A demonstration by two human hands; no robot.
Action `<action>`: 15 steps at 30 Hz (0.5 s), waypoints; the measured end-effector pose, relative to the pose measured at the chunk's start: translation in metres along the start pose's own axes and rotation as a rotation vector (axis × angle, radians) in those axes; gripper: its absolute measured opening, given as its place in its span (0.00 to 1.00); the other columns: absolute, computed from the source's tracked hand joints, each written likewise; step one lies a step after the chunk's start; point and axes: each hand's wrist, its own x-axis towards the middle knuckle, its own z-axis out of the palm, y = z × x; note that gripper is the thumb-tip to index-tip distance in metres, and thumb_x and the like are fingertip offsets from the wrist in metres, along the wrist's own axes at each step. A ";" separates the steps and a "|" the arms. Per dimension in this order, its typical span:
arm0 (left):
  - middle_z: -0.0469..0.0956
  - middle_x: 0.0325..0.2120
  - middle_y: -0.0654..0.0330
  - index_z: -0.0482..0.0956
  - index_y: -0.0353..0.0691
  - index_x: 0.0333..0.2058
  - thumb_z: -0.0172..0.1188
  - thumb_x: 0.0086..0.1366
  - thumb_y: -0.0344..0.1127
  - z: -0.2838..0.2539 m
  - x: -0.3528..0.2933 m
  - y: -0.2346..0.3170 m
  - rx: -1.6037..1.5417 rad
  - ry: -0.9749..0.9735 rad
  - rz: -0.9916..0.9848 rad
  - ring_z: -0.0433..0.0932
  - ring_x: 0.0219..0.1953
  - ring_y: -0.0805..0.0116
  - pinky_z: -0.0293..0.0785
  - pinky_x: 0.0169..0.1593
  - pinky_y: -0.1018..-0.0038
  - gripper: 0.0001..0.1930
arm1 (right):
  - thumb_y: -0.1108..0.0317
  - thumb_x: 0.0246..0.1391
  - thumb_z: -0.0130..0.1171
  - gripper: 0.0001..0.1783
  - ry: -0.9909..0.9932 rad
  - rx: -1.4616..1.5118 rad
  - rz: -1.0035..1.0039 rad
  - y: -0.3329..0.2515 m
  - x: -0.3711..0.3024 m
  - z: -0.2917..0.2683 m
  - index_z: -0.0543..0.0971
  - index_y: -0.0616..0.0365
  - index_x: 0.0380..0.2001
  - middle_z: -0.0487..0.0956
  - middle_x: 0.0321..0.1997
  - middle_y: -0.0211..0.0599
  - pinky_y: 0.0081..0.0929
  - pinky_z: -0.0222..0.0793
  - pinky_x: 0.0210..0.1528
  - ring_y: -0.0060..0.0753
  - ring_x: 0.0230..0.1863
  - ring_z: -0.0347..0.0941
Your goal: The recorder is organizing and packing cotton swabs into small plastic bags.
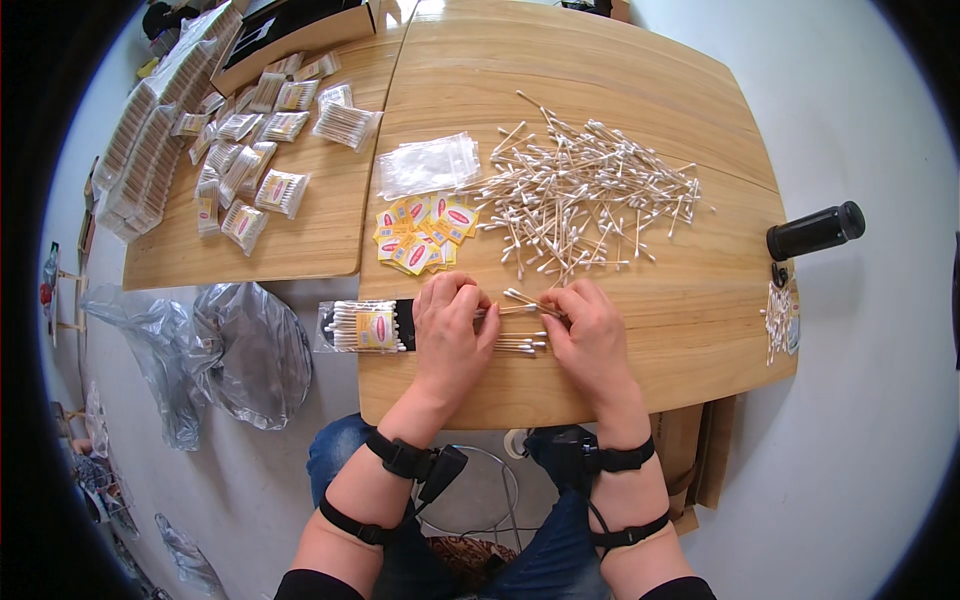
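My left hand (455, 335) is closed in a pinch on the stick ends of a few cotton swabs, low over the near part of the table. Facing it, my right hand (588, 340) pinches cotton swabs (522, 298) between thumb and fingertips, and the swabs bridge the gap between both hands. Several more cotton swabs (518, 345) lie side by side on the wood just below. Left of my left hand, a clear bag holds a row of swabs and a yellow card (376, 328); a black flat piece (405, 322) shows beside it, partly hidden by my hand.
A large heap of loose cotton swabs (590, 200) lies ahead. Nearby are yellow cards (425, 232) and clear empty bags (428, 165). Filled packs (282, 192) and stacked packs (150, 150) cover the left table, near a cardboard box (300, 45). A black cylinder (815, 232) stands right.
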 end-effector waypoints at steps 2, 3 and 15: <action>0.75 0.38 0.55 0.76 0.39 0.27 0.68 0.56 0.30 0.000 0.001 0.000 0.000 0.004 0.005 0.73 0.47 0.53 0.67 0.52 0.59 0.08 | 0.78 0.52 0.63 0.06 0.025 -0.011 -0.001 0.006 -0.001 0.004 0.81 0.57 0.35 0.78 0.34 0.40 0.41 0.73 0.40 0.49 0.38 0.76; 0.75 0.38 0.55 0.76 0.39 0.27 0.68 0.55 0.30 0.001 0.001 0.001 -0.005 0.006 0.010 0.73 0.47 0.53 0.67 0.52 0.59 0.08 | 0.78 0.52 0.63 0.06 0.049 -0.025 0.000 0.008 -0.001 0.004 0.81 0.57 0.34 0.78 0.34 0.40 0.41 0.73 0.40 0.49 0.38 0.76; 0.77 0.43 0.55 0.81 0.40 0.31 0.68 0.55 0.30 -0.002 -0.001 -0.003 -0.148 -0.033 0.032 0.73 0.52 0.53 0.66 0.57 0.60 0.06 | 0.75 0.52 0.65 0.05 -0.056 0.233 0.131 0.002 -0.005 0.003 0.83 0.56 0.34 0.79 0.34 0.39 0.40 0.72 0.40 0.46 0.38 0.77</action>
